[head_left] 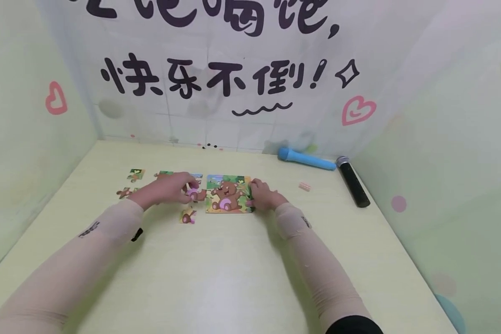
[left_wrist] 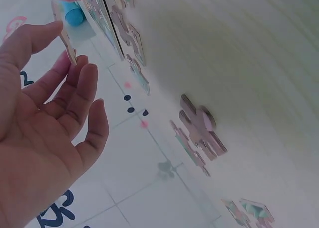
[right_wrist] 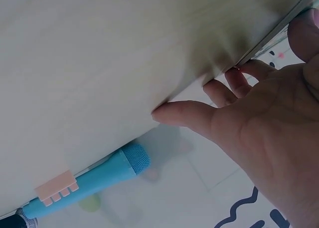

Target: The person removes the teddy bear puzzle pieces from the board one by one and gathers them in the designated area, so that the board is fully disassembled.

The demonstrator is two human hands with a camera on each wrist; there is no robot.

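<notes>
My left hand (head_left: 171, 188) pinches a thin jigsaw piece (left_wrist: 65, 38) between thumb and fingertips, seen nearly edge-on in the left wrist view. In the head view the hand is just left of the bear picture board (head_left: 227, 195), a rectangle with a brown bear on it. My right hand (head_left: 265, 195) rests at the right edge of that board, with fingers (right_wrist: 182, 113) extended down to the table. Below the left hand is a loose piece (head_left: 188, 215) with brown and yellow on it. Part of another piece (head_left: 164, 174) shows behind the left hand.
More loose pieces (head_left: 136, 174) lie at the left of the table. A blue toy microphone (head_left: 306, 159) lies by the back wall, with a black microphone (head_left: 353, 182) along the right side. A small pink comb-shaped item (head_left: 305, 186) lies in front of the blue one.
</notes>
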